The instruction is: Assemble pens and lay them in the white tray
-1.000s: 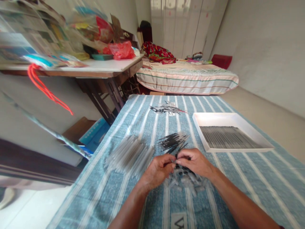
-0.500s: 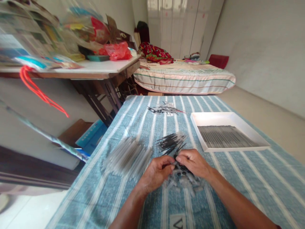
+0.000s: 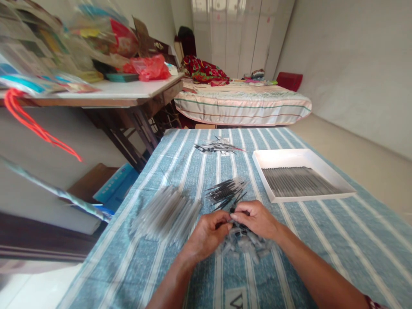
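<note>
My left hand (image 3: 210,234) and my right hand (image 3: 255,218) meet over the table, fingertips pinched together. Between them is a small dark piece, mostly hidden by the fingers. Right below lies a loose heap of small grey translucent pieces (image 3: 246,245) that look like pen caps, partly covered by my right hand. Just beyond the hands is a bundle of thin black-and-clear sticks (image 3: 227,191), like pen refills. Left of my left hand, long grey translucent tubes (image 3: 167,214) lie side by side in a pile.
A shallow white box (image 3: 322,198) at the right holds a row of slim grey sticks (image 3: 299,182). Thin dark pieces (image 3: 215,147) lie scattered near the far end of the striped tablecloth (image 3: 128,266). A cluttered side table (image 3: 128,92) stands left, a bed (image 3: 244,103) beyond.
The whole view has shifted slightly, so things appear a little further left. Both hands stay pinched together at the same place over the heap, with only slight finger movement.
</note>
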The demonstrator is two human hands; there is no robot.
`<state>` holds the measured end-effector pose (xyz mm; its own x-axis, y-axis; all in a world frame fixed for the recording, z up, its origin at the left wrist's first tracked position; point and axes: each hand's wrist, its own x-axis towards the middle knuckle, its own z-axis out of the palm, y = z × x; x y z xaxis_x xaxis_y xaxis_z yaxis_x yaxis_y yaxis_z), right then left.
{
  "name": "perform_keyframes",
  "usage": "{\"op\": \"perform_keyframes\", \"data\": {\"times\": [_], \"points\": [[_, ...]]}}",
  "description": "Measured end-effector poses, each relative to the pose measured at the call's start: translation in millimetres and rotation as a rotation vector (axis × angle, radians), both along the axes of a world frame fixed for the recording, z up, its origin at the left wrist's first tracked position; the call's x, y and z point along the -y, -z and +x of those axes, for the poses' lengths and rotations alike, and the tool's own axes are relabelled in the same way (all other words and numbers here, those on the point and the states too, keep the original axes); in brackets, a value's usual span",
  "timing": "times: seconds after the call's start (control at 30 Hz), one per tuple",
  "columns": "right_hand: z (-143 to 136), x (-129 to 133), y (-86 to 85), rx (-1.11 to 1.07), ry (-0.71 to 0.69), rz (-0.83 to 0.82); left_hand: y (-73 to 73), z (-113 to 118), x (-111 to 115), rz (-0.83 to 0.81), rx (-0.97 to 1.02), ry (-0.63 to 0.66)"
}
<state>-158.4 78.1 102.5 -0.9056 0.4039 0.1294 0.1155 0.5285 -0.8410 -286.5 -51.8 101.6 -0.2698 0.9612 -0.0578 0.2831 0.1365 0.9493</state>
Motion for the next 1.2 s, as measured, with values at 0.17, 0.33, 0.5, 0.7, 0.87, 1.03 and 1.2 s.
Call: {"op": "perform_keyframes", "data": {"times": [0.17, 0.33, 0.5, 0.7, 0.87, 1.03, 1.2], "points": [[-3.0, -2.4, -1.3, 0.043, 0.022, -0.038, 0.2, 1.1, -0.9, 0.053, -0.269, 0.018], [-1.7, -10.6, -3.1, 0.037, 0.026, -0.046, -2.0, -0.7, -0.8, 0.062, -0.425, 0.034], [2.6, -17.7, -3.5, 0.056, 0.054, -0.053, -4.3, -2.8, -1.6, 0.044, -0.489, 0.032], [13.2, -27.8, -5.9, 0.024, 0.133, -0.103, -8.1, -1.6, -2.6, 0.054, -0.211, -0.137], [26.7, -35.1, -2.7, 0.040, 0.164, -0.060, -7.8, -6.4, -1.9, -0.006, 0.278, -0.288], [30.5, -23.2, -4.5, 0.076, 0.137, -0.032, -2.1, -9.9, -2.3, -0.010, 0.451, -0.341], [25.5, -6.3, -7.9, 0.071, 0.089, -0.010, 1.3, -10.5, -3.8, 0.000, 0.544, -0.357]]}}
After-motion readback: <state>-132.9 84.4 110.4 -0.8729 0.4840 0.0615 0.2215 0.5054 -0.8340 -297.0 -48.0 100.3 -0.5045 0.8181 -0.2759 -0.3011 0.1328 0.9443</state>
